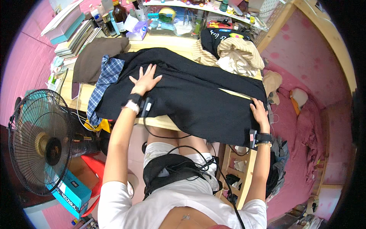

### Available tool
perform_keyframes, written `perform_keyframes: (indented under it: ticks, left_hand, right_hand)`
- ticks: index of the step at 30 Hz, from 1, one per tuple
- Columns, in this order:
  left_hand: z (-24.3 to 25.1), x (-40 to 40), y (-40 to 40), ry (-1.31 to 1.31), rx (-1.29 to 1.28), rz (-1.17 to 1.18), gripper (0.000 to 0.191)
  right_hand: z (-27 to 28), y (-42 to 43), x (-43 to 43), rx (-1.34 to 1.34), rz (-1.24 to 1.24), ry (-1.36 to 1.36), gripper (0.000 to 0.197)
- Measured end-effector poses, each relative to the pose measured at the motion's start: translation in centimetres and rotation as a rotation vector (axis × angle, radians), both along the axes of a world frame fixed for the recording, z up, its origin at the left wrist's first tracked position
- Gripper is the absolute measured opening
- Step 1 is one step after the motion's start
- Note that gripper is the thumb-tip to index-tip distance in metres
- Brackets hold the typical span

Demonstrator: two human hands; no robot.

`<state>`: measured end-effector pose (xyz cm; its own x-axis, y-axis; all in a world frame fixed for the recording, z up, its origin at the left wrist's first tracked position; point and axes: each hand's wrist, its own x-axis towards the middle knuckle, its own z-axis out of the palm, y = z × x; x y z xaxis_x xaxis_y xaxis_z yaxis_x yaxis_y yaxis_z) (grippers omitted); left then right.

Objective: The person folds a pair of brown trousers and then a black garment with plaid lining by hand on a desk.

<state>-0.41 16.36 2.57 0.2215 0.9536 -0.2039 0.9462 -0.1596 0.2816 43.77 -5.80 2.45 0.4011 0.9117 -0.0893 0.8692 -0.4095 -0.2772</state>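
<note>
A pair of black trousers (188,100) lies lengthwise across the wooden desk (160,122), its legs towards the right. Part of the cloth hangs over the desk's front edge. With fingers spread, my left hand (146,79) rests flat on the wider left part. My right hand (259,111) lies on the trouser leg ends at the right, fingertips on the black fabric. A narrow gap between the two legs shows bare wood. Blue plaid cloth (106,83) adjoins the trousers' left end; whether it is joined to them I cannot tell.
Brown folded cloth (94,58) lies at the desk's left, near stacked books (75,43). Striped and dark clothes (240,54) are heaped at the back right. A black fan (43,143) stands at left. Cables (200,160) cross my lap.
</note>
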Motion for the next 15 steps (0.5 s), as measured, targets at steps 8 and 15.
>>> perform_keyframes:
  ticks: [8,15]
  left_hand:
    - [1.9,-7.7,-10.7,-0.029,0.061,-0.026,0.07]
    - [1.1,-10.6,-13.1,0.127,0.124,0.037,0.073]
  right_hand:
    - [0.0,-1.6,2.1,0.47,-0.004,-0.069,0.02]
    - [0.0,1.3,4.7,0.643,-0.086,-0.217,0.026]
